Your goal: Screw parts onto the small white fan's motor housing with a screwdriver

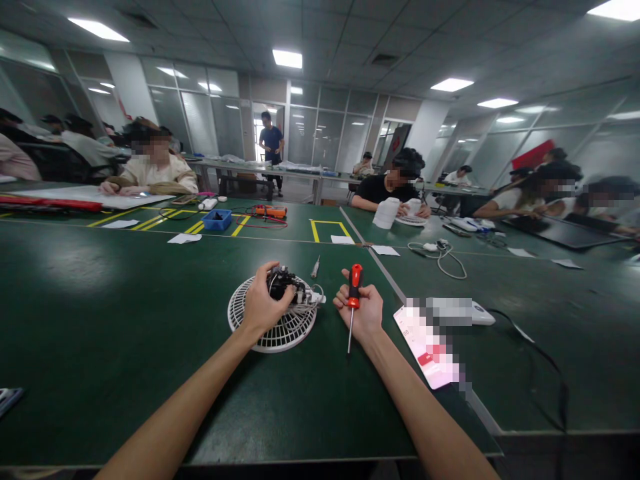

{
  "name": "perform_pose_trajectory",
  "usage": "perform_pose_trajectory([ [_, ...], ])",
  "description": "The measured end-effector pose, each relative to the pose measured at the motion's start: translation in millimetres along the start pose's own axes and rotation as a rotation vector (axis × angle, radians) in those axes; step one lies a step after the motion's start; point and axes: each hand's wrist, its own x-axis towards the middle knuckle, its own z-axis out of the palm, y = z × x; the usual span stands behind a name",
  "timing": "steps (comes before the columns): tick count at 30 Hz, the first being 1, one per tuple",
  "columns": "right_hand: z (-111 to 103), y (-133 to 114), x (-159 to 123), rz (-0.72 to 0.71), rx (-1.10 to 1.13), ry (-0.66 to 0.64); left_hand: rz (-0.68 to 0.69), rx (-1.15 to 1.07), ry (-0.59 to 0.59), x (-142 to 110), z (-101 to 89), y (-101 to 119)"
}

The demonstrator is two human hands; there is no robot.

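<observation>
My left hand is closed around a black fan motor, with thumb and fingers on either side of it. Under the motor, a round white fan grille lies flat on the green table. Pale wires come off the motor's right side. To the right, my right hand has its palm turned up and holds a red and black screwdriver, its metal shaft pointing back toward me. A small slim tool lies just beyond the grille.
A phone with a lit screen and a white device with a black cable lie to my right. Farther off are a blue bin, an orange multimeter and a grey cable. Co-workers sit across the table.
</observation>
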Motion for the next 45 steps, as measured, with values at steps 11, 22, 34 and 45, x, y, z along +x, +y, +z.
perform_pose_trajectory([
  [11, 13, 7, -8, -0.270, -0.307, 0.000, 0.003, -0.001, 0.008, 0, 0.0, 1],
  [22, 10, 9, -6, -0.399, -0.486, 0.104, -0.003, 0.011, 0.005, 0, -0.2, 0],
  [34, -7, 10, 8, -0.200, -0.587, 0.195, -0.007, -0.015, -0.008, 1, -0.8, -1],
  [45, -15, 7, 8, -0.174, -1.749, 0.308, -0.069, 0.017, -0.065, 11, -31.8, -10],
])
